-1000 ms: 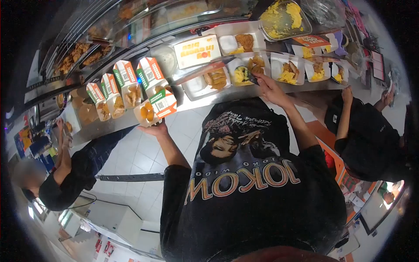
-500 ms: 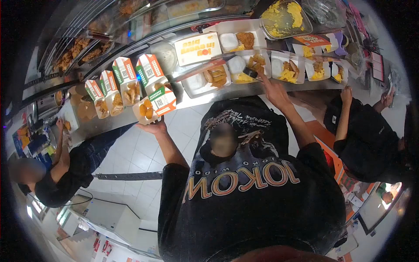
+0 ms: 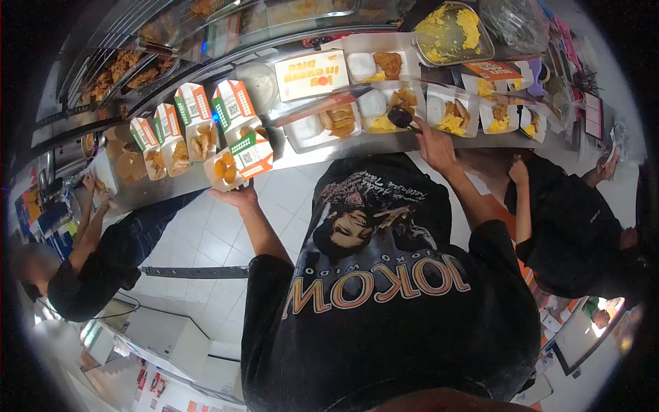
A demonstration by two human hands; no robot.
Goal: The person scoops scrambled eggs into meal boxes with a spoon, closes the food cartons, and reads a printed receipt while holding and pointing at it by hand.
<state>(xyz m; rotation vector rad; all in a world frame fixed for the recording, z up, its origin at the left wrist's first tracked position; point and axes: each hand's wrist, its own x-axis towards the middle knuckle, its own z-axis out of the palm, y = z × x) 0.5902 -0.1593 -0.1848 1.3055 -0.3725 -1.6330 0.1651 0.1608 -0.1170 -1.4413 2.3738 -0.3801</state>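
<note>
My left hand point(image 3: 237, 196) is palm up under a white box point(image 3: 255, 167), carrying it just over the near edge of the counter point(image 3: 494, 142), with a row of four like boxes point(image 3: 195, 103) beyond it to the far left. The box gapes open, tilted, orange and green print round a black-and-white code on its raised flap, and golden pieces point(image 3: 225, 169) lie in its left end. My left fingers are mostly hidden beneath, so I cannot tell how far apart they are. My right hand point(image 3: 435, 144) has its fingers clamped on a black tool point(image 3: 400, 117), its dark head above a carton point(image 3: 391, 130) that holds a white bundle point(image 3: 373, 103), yellow food point(image 3: 378, 123) and brown pieces point(image 3: 405, 96). Half a second ago that head lay flatter and slightly farther left; now it looks rounder, turned. My left hand supports the box much as before, while a co-worker's hand point(image 3: 519, 169) at right has shifted left and nearer.
</note>
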